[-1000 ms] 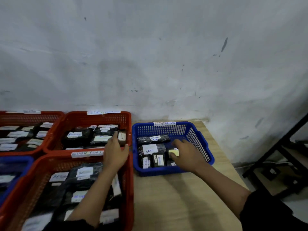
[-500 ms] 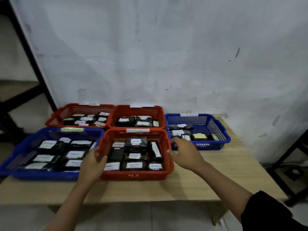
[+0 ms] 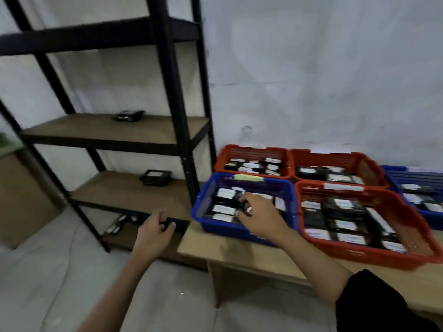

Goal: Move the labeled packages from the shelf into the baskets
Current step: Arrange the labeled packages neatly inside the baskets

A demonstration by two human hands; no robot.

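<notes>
your left hand is loosely curled and empty, reaching toward the shelf for the next package, while your right hand, also holding nothing, hangs half-open over the blue basket just right of that shelf

Red baskets, blue baskets, seemingly black white-labelled packages.

The view has swung left, bringing the black shelf into sight. The left hand has left the red basket for the shelf; the right hand now hovers over the near blue basket.
</notes>
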